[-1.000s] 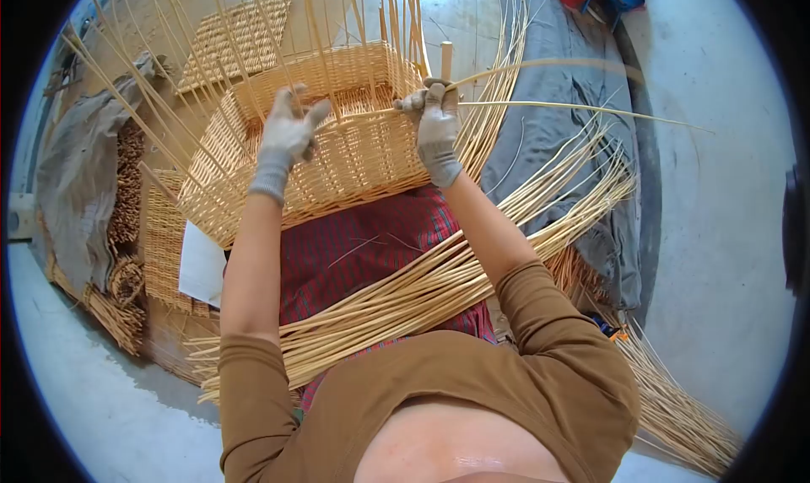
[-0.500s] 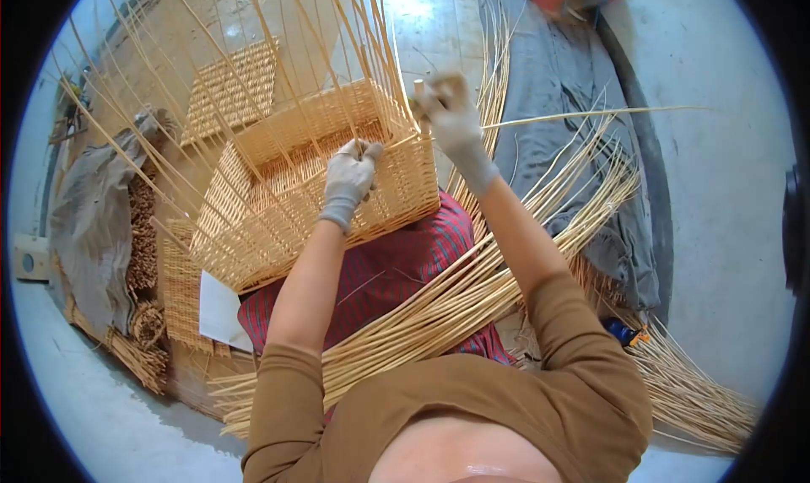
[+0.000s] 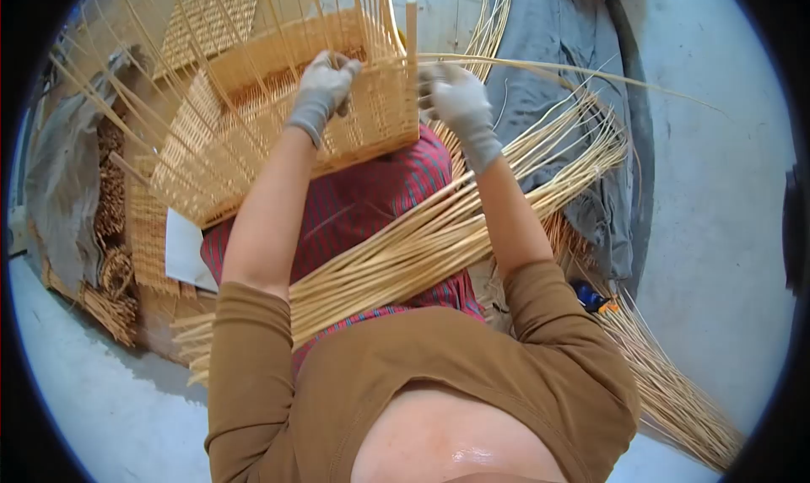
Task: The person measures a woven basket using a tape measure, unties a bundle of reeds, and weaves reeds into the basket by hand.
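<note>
A part-woven wicker basket (image 3: 278,133) with tall upright stakes rests tilted over the checked red cloth (image 3: 354,205). At its near upper rim, my gloved left hand (image 3: 327,86) has its fingers closed; what they grip is too small to name. My gloved right hand (image 3: 456,99), blurred, is just right of the basket's corner post (image 3: 412,36), with its fingers apart. Long thin rods (image 3: 591,71) run rightward from that corner, passing just above my right hand.
A thick bundle of pale rods (image 3: 396,259) lies across my lap. Grey cloth (image 3: 540,27) covers the floor on the right. A woven panel (image 3: 211,23) lies behind the basket; another (image 3: 152,221) is at left, beside white paper (image 3: 187,248) and bundled sticks (image 3: 110,171).
My left hand has moved right along the rim and closed. My right hand, first at the corner, lifted and then came down to the right of it. The view has shifted too.
</note>
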### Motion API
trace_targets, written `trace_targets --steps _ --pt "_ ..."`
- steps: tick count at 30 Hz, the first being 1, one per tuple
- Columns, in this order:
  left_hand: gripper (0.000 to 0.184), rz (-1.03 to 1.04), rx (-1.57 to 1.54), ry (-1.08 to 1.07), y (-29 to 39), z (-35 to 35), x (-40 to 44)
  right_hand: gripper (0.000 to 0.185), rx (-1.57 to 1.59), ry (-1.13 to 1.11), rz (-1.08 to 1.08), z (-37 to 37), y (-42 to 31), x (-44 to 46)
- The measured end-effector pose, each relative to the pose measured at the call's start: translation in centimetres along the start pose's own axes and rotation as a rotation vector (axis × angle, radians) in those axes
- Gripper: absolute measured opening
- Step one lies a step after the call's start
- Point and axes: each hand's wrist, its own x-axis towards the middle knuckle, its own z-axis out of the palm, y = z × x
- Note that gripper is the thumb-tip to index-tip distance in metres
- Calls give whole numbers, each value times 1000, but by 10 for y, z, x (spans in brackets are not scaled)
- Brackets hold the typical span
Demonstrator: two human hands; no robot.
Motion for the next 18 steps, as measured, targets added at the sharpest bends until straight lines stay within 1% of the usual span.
trace_targets --steps 1,2,3,4,5,6,7,8,9,11,13,14,15,17,18 --pt "28 -10 -174 55 8 -2 -10 24 -20 -20 -119 19 -13 -2" --pt "31 122 -245 124 2 -2 -19 23 -39 -47 -230 36 -17 -7" --pt "36 230 -306 196 -14 -2 -35 23 -36 -84 -193 43 -7 -18" --pt "36 170 -286 199 -25 -13 -66 23 -193 -261 -410 55 4 -31" --pt "34 269 -347 153 -28 -29 -105 24 -336 -450 -650 69 14 -41" --pt "33 376 -410 119 -36 -41 -133 30 -396 -735 -652 77 25 -72" --pt "33 332 -397 148 -62 -55 -148 35 -526 -945 -717 90 39 -99" --pt "30 129 -419 10 -97 -71 -165 36 -644 -1081 -653 102 49 -125" --pt "28 -64 -449 -128 -126 -78 -182 33 -777 -1106 -489 111 52 -144" --pt "26 183 -58 -91 -170 -82 -220 31 -720 -1062 -458 114 58 -146" --pt "23 81 262 -260 -190 -108 -256 31 -607 -970 -354 96 61 -141" --pt "21 43 302 -312 -185 -122 -268 26 -624 -891 -294 82 55 -136" --pt "21 48 301 -306 -192 -132 -274 22 -646 -798 -242 67 48 -124" --pt "19 21 322 -93 -215 -155 -283 12 -444 -323 -718 35 68 -101" --pt "18 4 245 66 -235 -171 -278 10 -471 8 -825 36 51 -98"
